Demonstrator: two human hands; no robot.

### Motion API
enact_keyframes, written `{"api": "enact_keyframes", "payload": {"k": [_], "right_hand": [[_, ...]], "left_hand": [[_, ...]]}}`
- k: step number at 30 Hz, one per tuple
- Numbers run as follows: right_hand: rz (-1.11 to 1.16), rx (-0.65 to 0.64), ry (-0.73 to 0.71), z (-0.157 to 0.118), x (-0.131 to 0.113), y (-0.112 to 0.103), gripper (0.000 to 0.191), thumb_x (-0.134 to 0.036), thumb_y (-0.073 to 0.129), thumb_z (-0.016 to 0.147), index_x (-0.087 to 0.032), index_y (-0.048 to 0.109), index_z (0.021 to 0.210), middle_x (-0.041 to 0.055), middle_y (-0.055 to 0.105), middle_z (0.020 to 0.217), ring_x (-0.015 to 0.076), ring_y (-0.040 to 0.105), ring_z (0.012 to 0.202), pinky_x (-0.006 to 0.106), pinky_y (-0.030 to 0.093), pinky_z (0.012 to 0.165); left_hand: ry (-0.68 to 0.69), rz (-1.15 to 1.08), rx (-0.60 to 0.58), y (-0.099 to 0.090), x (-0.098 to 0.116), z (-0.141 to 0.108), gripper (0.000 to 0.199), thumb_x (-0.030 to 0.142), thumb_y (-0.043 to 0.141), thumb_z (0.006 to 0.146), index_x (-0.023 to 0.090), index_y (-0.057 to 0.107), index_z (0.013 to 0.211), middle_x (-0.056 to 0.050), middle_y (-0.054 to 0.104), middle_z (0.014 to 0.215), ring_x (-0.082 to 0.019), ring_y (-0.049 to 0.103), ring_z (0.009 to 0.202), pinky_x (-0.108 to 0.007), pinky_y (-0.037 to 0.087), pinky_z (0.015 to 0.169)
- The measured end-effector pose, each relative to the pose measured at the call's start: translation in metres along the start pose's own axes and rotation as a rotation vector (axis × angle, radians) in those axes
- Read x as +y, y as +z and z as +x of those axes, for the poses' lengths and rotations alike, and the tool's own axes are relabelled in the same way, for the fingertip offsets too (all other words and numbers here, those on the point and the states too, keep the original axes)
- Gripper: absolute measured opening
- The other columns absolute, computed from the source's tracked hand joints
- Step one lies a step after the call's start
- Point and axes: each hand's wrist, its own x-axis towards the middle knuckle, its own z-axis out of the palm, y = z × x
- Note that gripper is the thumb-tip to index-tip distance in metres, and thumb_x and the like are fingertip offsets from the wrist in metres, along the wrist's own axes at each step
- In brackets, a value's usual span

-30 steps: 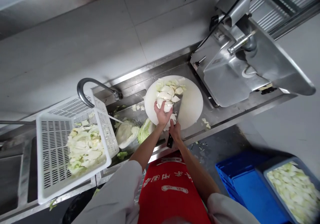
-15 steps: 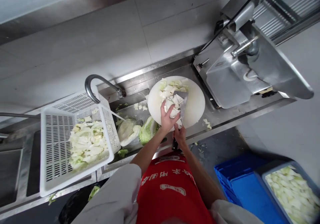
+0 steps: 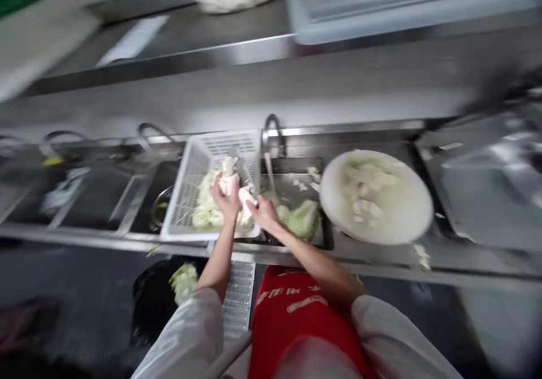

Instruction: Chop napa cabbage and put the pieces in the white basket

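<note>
My left hand point(image 3: 227, 197) is over the white plastic basket point(image 3: 171, 212), its fingers curled around cut cabbage pieces point(image 3: 229, 170). Beside it, my right hand point(image 3: 266, 214) grips a kitchen knife point(image 3: 242, 164) whose grey blade is blurred and partly covered by cabbage; its handle is hidden in my fist. More cut cabbage point(image 3: 203, 212) lies inside the basket, under my hands. On the round white cutting board point(image 3: 406, 221) to the right, some cabbage pieces point(image 3: 372, 178) remain in a loose pile.
Water runs from a curved faucet point(image 3: 275, 120) into the sink point(image 3: 292, 167), where a cabbage piece point(image 3: 304, 220) lies. A metal slicer point(image 3: 491, 198) stands at the right. Above is a steel shelf point(image 3: 237, 51) with a grey tub point(image 3: 359, 14). A black bag point(image 3: 152, 294) sits below the counter.
Both hands have moved left from the cutting board to the basket, carrying cut cabbage and the knife. The pile on the board is smaller. The camera view has swung left.
</note>
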Motion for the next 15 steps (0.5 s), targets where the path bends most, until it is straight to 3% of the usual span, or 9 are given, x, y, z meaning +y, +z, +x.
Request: {"api": "enact_keyframes", "payload": {"k": [2, 4, 6, 8, 11, 15], "right_hand": [[-0.105, -0.026, 0.014, 0.024, -0.023, 0.019, 0.025, -0.045, 0.072, 0.096, -0.020, 0.066, 0.095, 0.0059, 0.070, 0.078, 0.0236, 0.069, 0.079, 0.027, 0.049, 0.070], [-0.203, -0.024, 0.011, 0.044, -0.034, 0.031, 0.023, -0.040, 0.073, 0.095, -0.018, 0.067, 0.100, 0.0083, 0.072, 0.083, 0.0244, 0.070, 0.083, 0.028, 0.049, 0.072], [-0.276, -0.008, -0.006, 0.056, -0.036, 0.033, 0.021, -0.035, 0.071, 0.096, -0.016, 0.067, 0.104, 0.0109, 0.074, 0.090, 0.0251, 0.070, 0.086, 0.028, 0.050, 0.075], [-0.325, 0.010, -0.032, 0.059, -0.032, 0.028, 0.019, -0.032, 0.067, 0.096, -0.015, 0.066, 0.106, 0.0125, 0.075, 0.094, 0.0260, 0.070, 0.088, 0.029, 0.050, 0.077], [-0.381, 0.039, -0.066, 0.052, -0.022, 0.010, 0.015, -0.028, 0.062, 0.095, -0.016, 0.066, 0.103, 0.0128, 0.074, 0.093, 0.0275, 0.070, 0.089, 0.032, 0.051, 0.081], [-0.406, 0.139, -0.096, 0.029, 0.003, -0.030, 0.021, -0.038, 0.061, 0.091, -0.018, 0.064, 0.094, 0.0120, 0.072, 0.088, 0.0288, 0.069, 0.091, 0.037, 0.053, 0.086]], "left_hand": [[-0.262, -0.084, -0.018, -0.017, -0.048, 0.035, 0.048, 0.031, 0.072, 0.093, 0.015, 0.062, 0.137, -0.015, 0.071, 0.127, -0.024, 0.069, 0.118, -0.038, 0.056, 0.108], [-0.542, -0.158, -0.005, -0.033, -0.092, 0.063, 0.052, 0.025, 0.069, 0.095, 0.010, 0.058, 0.143, -0.015, 0.074, 0.117, -0.019, 0.073, 0.093, -0.031, 0.063, 0.084], [-0.684, -0.184, -0.005, -0.049, -0.126, 0.082, 0.049, 0.023, 0.065, 0.097, 0.006, 0.057, 0.143, -0.014, 0.076, 0.107, -0.015, 0.068, 0.073, -0.026, 0.059, 0.065], [-0.683, -0.191, -0.029, -0.063, -0.149, 0.093, 0.038, 0.025, 0.061, 0.100, 0.006, 0.064, 0.132, -0.013, 0.076, 0.103, -0.013, 0.065, 0.069, -0.024, 0.057, 0.060], [-0.597, -0.081, -0.137, -0.081, -0.174, 0.100, 0.024, 0.023, 0.057, 0.100, 0.008, 0.071, 0.111, -0.012, 0.076, 0.098, -0.014, 0.068, 0.074, -0.025, 0.058, 0.068], [-0.516, 0.161, -0.336, -0.089, -0.199, 0.100, 0.019, 0.010, 0.066, 0.085, 0.010, 0.076, 0.101, -0.011, 0.075, 0.090, -0.024, 0.071, 0.083, -0.035, 0.059, 0.079]]}}
